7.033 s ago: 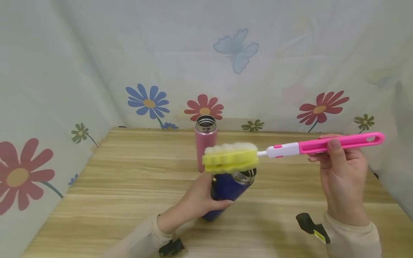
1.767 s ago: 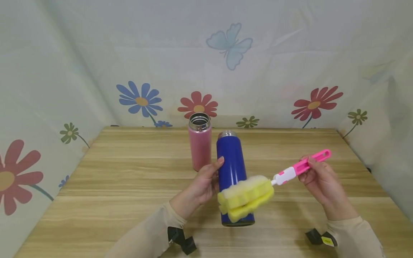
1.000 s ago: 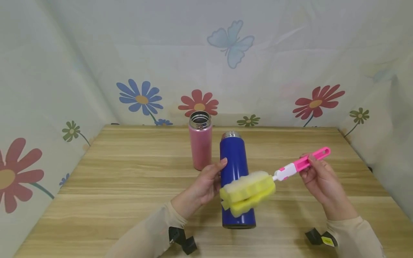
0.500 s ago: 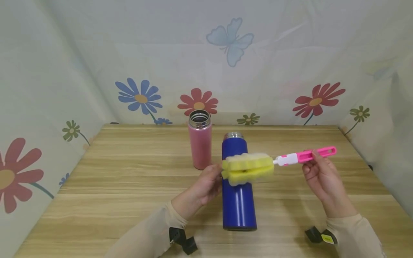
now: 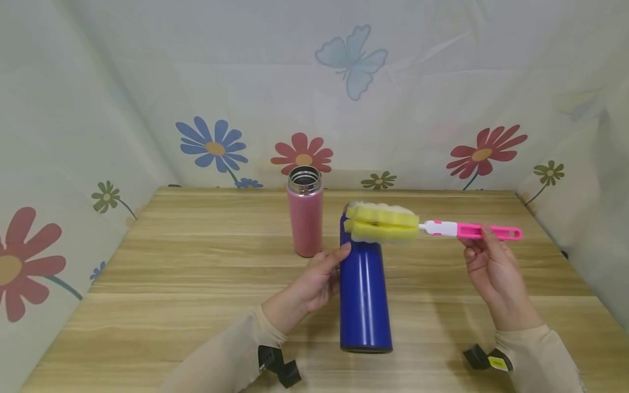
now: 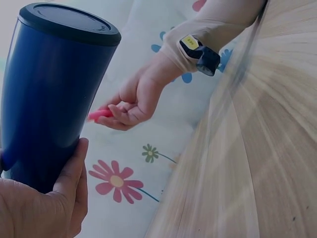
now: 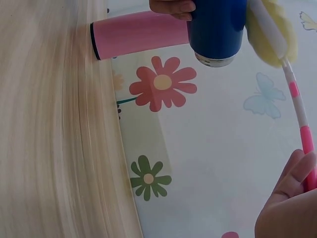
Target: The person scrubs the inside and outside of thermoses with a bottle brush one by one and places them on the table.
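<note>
My left hand (image 5: pixel 314 281) grips the blue thermos bottle (image 5: pixel 366 305) around its side. The bottle is tilted, its dark base nearer me and its mouth end pointing away. A metal rim (image 7: pixel 214 61) shows at that end in the right wrist view. My right hand (image 5: pixel 496 273) pinches the pink handle of a bottle brush (image 5: pixel 488 232), held crosswise. Its yellow and white sponge head (image 5: pixel 383 224) overlaps the bottle's neck end in the head view, mostly hiding it. Whether sponge and bottle touch, I cannot tell.
A pink thermos bottle (image 5: pixel 306 224) stands upright and lidless on the wooden table (image 5: pixel 196 262), just behind and left of the blue one. A white flowered curtain (image 5: pixel 417 98) encloses the table's back and sides.
The sponge has moved away from me along the blue bottle, from near its base to its neck end. Seven seconds ago the bottle's mouth was tilted up to the right, nearer me.
</note>
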`<state>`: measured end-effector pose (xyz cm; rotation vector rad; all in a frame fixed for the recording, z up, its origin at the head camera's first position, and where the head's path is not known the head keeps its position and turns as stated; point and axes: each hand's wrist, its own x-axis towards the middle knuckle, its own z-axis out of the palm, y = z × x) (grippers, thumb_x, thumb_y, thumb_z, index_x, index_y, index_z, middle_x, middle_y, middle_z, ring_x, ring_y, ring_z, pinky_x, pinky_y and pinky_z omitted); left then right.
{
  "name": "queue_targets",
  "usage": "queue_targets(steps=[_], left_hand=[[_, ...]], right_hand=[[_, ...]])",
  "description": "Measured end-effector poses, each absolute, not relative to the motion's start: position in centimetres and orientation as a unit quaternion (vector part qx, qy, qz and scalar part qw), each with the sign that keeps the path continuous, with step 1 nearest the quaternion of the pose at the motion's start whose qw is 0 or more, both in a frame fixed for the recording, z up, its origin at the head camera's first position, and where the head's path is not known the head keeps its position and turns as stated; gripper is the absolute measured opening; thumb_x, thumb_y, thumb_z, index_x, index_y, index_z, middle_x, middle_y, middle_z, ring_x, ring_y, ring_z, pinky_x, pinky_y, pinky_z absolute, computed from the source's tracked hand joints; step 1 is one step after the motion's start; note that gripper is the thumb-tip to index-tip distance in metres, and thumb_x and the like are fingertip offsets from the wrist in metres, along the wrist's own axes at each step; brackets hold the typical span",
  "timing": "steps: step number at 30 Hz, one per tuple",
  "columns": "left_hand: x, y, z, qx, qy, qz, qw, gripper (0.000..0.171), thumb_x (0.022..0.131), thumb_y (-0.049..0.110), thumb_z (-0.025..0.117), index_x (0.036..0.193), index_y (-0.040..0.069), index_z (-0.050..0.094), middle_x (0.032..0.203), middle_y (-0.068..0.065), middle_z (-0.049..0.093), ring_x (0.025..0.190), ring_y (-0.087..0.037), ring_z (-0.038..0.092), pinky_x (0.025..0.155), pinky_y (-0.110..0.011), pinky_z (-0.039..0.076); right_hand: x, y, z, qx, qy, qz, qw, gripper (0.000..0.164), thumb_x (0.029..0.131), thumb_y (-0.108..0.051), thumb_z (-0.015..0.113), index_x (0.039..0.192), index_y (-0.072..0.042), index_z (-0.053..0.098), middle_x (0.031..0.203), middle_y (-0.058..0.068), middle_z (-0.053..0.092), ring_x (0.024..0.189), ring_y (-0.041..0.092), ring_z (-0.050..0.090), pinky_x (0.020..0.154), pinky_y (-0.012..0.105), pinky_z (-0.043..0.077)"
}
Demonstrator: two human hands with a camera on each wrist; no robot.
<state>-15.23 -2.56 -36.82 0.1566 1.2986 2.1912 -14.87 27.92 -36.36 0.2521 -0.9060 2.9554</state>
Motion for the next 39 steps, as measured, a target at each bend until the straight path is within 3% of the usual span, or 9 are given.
queue_targets(steps=[11,18,28,34,39], left_hand=[[-15.12,-2.49,-36.96,0.053,0.483,0.825,0.289,0.070,0.080,0.050,0.072,0.118,-0.006,0.053,0.088,0.005,0.071,0.080,-0.008,0.069,0.072,-0.020,0.058],[-15.20,-2.59,-36.92,0.044,0.483,0.825,0.289,0.082,0.079,0.052,0.073,0.127,-0.009,0.048,0.092,0.004,0.070,0.083,-0.008,0.069,0.075,-0.021,0.058],[-15.34,-2.64,-36.66,0.032,0.477,0.833,0.279,0.085,0.076,0.053,0.074,0.126,-0.009,0.047,0.091,0.003,0.070,0.083,-0.009,0.069,0.075,-0.023,0.058],[-15.47,-2.77,-36.82,0.037,0.474,0.834,0.279,0.094,0.068,0.055,0.078,0.128,-0.010,0.046,0.092,0.004,0.070,0.084,-0.008,0.068,0.077,-0.022,0.058],[-15.65,-2.77,-37.22,0.038,0.475,0.836,0.273,0.080,0.061,0.059,0.079,0.109,0.000,0.057,0.087,0.005,0.068,0.080,-0.008,0.067,0.075,-0.023,0.058]], right_hand=[[-15.01,27.95,-36.46,0.049,-0.271,0.960,0.041,0.025,0.100,-0.009,0.044,0.093,0.002,0.065,0.088,0.015,0.073,0.077,0.020,0.072,0.056,0.020,0.054],[-15.07,27.93,-36.53,0.052,-0.273,0.960,0.039,0.027,0.100,-0.009,0.044,0.092,0.003,0.066,0.087,0.016,0.073,0.077,0.020,0.071,0.056,0.020,0.055],[-14.88,27.94,-36.39,0.075,-0.286,0.955,0.037,0.032,0.102,-0.009,0.039,0.093,0.004,0.066,0.086,0.017,0.073,0.074,0.021,0.071,0.056,0.021,0.055],[-14.95,27.98,-36.41,0.108,-0.286,0.952,0.018,0.038,0.104,-0.009,0.032,0.093,0.006,0.065,0.086,0.018,0.073,0.073,0.022,0.071,0.057,0.022,0.055],[-14.80,28.16,-36.19,0.147,-0.283,0.948,0.003,0.041,0.104,-0.007,0.028,0.096,0.009,0.065,0.090,0.019,0.073,0.073,0.022,0.069,0.059,0.023,0.055]])
